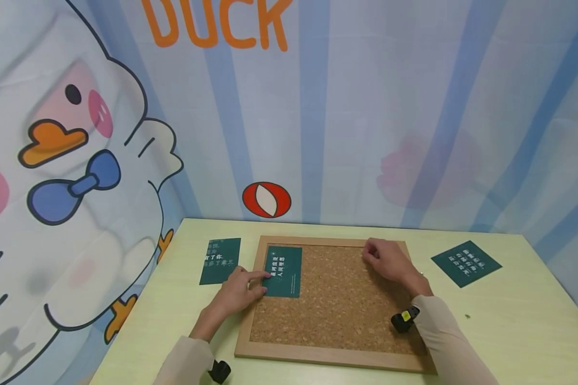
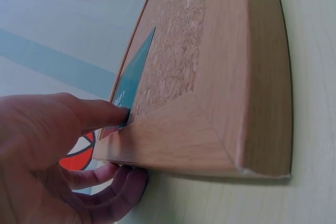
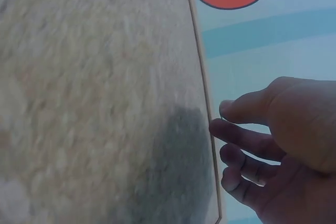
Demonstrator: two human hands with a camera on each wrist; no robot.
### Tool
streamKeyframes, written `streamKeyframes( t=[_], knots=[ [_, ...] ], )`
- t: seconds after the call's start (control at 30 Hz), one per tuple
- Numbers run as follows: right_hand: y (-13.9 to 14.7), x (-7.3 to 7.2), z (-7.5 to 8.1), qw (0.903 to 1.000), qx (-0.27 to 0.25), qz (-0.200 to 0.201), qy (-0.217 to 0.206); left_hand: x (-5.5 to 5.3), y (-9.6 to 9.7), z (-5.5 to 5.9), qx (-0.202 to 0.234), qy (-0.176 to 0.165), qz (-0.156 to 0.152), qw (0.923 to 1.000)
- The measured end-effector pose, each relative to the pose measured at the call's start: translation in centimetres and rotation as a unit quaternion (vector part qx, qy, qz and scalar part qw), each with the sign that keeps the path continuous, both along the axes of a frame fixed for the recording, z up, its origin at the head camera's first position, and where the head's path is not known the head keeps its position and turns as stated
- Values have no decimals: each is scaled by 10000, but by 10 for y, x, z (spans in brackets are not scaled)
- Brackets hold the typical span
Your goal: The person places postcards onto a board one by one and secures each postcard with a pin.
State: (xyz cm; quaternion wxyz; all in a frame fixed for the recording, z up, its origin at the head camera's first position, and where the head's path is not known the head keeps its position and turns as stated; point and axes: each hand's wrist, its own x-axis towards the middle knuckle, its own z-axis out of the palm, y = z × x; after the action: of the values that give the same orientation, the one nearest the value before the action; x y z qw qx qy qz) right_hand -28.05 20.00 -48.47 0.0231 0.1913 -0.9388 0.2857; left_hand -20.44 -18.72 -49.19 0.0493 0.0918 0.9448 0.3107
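Touching left edge of dark-green rectangular card with white lettering [image 1: 289,270]: left hand [image 1: 236,293]; cannot tell whether it grips. Card lies in far left corner of wood-framed cork board [image 1: 337,315]. Right hand [image 1: 389,261] relaxed and free, fingers loosely bent near board's far edge. Left green card [image 1: 220,262], right green card [image 1: 467,263] flank board.

Board [image 1: 337,315] set on table [image 1: 510,331]. First card [image 1: 291,271] put on board, back left; second card [image 1: 221,261] left of board, third card [image 1: 467,264] right.
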Motion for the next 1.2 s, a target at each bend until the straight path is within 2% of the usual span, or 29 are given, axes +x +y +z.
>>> streamKeyframes(
  t=[0.27,0.5,0.73,0.97,1.2],
  knots=[
    [-17,-4,10,9997,-182,138,-98,-1,-1,-1,12,23,-27,10000],
    [-41,-10,17,9987,-252,249,-357,-1,-2,-3,51,-12,-2,10000],
    [-63,-14,18,9975,-162,664,-180,-2,-2,-4,40,-11,-4,10000],
    [-88,-17,20,9958,-51,828,-383,0,-2,-1,24,-25,25,10000],
    [-116,-19,20,9940,45,1016,-405,0,0,-1,-36,-54,107,9999]
  ],
)
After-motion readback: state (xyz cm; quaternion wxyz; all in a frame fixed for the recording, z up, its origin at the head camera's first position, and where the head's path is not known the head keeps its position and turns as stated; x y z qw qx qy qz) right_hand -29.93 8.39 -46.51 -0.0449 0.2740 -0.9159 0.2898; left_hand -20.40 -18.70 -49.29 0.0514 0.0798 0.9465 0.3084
